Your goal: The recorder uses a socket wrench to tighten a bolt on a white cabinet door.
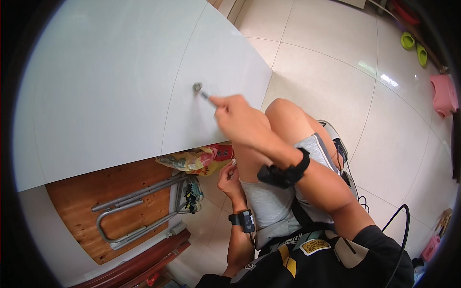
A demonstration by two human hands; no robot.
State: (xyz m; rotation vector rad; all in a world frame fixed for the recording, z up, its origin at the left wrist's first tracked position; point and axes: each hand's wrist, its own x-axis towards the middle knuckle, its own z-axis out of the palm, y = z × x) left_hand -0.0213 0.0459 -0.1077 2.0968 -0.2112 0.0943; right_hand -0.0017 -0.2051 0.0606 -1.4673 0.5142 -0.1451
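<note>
My right hand (pixel 235 117) is closed round a thin metal tool (pixel 205 96), whose far end meets a small silver piece (pixel 197 87) at the white panel (pixel 110 86); whether that piece is part of the tool or a fitting, I cannot tell. Below the panel's lower edge, beside my knee, my left hand (pixel 228 180) has bent fingers at a small pale object (pixel 233 163), too small to name. Crumpled yellow and red bags (pixel 194 161) lie just left of that hand, partly hidden under the panel.
A folded wooden table with grey metal legs (pixel 113 213) stands below the panel, beside sneakers (pixel 192 197) and red-brown boards (pixel 161 254). Tiled floor (pixel 321 67) stretches right, with green slippers (pixel 408 41) and a pink stool (pixel 442 93) along its edge. A black cable (pixel 406 221) loops by my right arm.
</note>
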